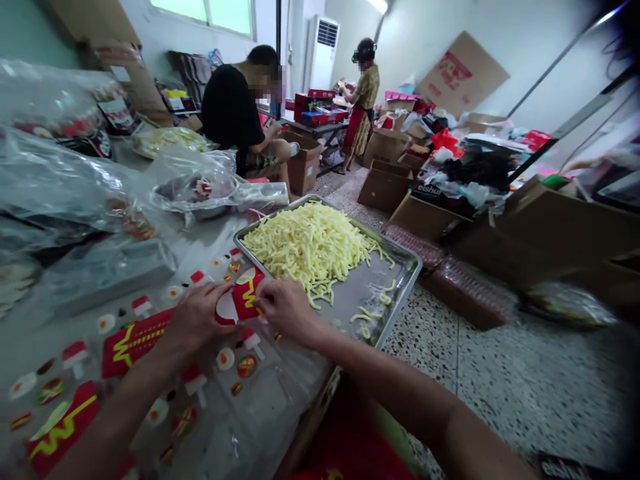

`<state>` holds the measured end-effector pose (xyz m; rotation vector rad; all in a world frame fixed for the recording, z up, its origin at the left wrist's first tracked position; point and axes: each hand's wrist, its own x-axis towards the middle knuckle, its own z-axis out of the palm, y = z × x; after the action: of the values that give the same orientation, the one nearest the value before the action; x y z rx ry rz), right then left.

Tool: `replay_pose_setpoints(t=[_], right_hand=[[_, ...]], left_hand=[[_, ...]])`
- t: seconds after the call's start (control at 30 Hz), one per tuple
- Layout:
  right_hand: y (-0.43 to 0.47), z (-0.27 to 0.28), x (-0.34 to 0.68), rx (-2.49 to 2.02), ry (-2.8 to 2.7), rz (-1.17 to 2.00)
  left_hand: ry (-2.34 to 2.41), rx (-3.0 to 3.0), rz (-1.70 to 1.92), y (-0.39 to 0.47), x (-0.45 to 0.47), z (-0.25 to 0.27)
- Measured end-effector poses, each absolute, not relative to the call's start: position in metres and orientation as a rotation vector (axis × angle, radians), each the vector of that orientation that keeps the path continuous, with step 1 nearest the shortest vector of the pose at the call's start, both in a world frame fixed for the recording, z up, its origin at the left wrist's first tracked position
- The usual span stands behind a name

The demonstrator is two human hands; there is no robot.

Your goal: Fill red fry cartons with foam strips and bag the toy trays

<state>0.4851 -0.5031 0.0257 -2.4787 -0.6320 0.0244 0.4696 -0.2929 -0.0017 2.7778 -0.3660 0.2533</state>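
Head view: red carton [237, 307] with yellow zigzag, held tilted in left hand [203, 312], just beside near-left edge of metal tray [350, 293]. Right hand [285, 310] with fingers bunched at carton's right edge; impossible to tell whether gripping. On tray, heap of pale yellow strips [305, 243]. Nearer, further red cartons [117, 352] among small food-shaped pieces [247, 366]. Beyond, 2 people [230, 110] near cardboard boxes [301, 163].

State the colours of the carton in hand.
The carton is red and white with a yellow zigzag; head view.
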Motion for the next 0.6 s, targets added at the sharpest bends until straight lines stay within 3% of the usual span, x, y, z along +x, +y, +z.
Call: replay_pose_setpoints(t=[0.13,0.23,0.33,0.43,0.6], right_hand=[[-0.528,0.034,0.46,-2.577,-0.822,-0.244],[-0.558,0.031,0.459,-2.441,-0.958,-0.12],[-0.611,0.022,0.479,-2.417,-0.676,-0.014],[-0.657,0.009,0.508,-2.653,-0.376,-0.003],[-0.659,-0.004,0.532,-2.917,-0.418,0.098]], left_hand=[[-0.497,2.747,0.35,-0.343,0.455,0.015],[-0.39,2.762,0.282,-0.378,0.447,0.021],[-0.05,2.764,0.277,-0.386,0.445,0.021],[0.158,2.688,0.275,-0.384,0.444,0.021],[0.086,2.592,0.382,-0.404,0.441,0.032]])
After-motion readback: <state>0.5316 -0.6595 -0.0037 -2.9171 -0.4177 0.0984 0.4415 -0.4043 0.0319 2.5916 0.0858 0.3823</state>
